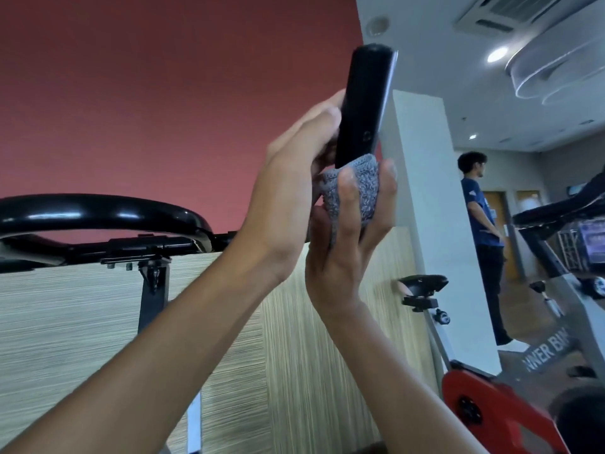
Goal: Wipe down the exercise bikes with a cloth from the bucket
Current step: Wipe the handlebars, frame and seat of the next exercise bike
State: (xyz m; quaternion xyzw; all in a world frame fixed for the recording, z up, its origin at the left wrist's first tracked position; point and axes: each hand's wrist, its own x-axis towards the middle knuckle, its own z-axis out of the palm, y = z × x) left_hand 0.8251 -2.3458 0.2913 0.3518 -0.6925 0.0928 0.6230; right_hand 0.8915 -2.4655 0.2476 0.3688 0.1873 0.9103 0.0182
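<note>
A black upright handlebar grip (363,103) of the exercise bike rises in the middle of the head view. My left hand (294,178) holds that grip from the left side, fingers wrapped behind it. My right hand (350,237) grips a grey cloth (353,188) and presses it round the base of the grip, fingers curled over the cloth. The looping black handlebar (98,213) and its black stem (152,290) stretch to the left. The bucket is out of view.
A second exercise bike (523,355) with a red flywheel cover and black saddle stands at the right. A person in a blue shirt (481,224) stands beyond it beside a white pillar (422,191). A striped wood-pattern partition (65,322) lies behind the handlebar.
</note>
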